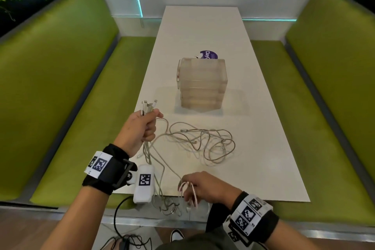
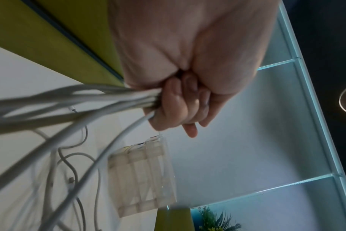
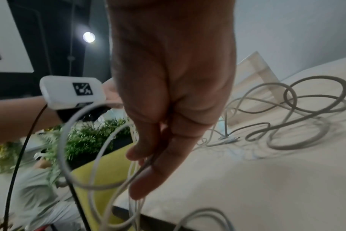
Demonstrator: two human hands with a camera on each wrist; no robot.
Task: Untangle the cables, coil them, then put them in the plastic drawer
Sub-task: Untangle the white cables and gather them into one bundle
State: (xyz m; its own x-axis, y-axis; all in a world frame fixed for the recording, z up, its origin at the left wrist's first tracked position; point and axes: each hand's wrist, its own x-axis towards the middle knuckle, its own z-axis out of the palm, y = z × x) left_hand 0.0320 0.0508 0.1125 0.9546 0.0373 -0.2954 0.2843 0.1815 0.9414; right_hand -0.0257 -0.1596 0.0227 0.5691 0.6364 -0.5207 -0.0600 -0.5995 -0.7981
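Smooth white rectangular desk [image 1: 263, 148], matte, flanked by green upholstered benches [image 1: 60, 91] on the left and right edges of the head frame. Near frame centre, a boxy translucent plastic drawer [image 1: 203, 83] of stacked tiers, frosted and ribbed, standing upright on the desk; behind it, a round purple sticker [image 1: 210, 55], partly hidden.

Below the drawer, centre of the head frame: thin, round, pale grey cables [image 1: 203, 140], rubbery and limp, lying in loose overlapping loops on the desk, several small plug ends among them. Further strands trailing from that tangle toward the lower left and over the near desk edge.

Left hand [image 1: 140, 132], raised at centre left of the frame: a tight fist grip round a bundle of the cables, fingers [image 2: 174, 101] fully curled over the strands, plug ends [image 1: 149, 105] sticking up out of the top of the fist, the rest hanging down below it.

Right hand [image 1: 205, 186], low in the frame at the near desk edge: narrow grip, thumb and fingers [image 3: 148, 184] pinched on a small coil [image 1: 187, 193] of thin whitish cable, loops hanging down past the desk edge. White tagged camera unit [image 1: 144, 182] and black strap at the left wrist; black band with tags [image 1: 249, 215] at the right.
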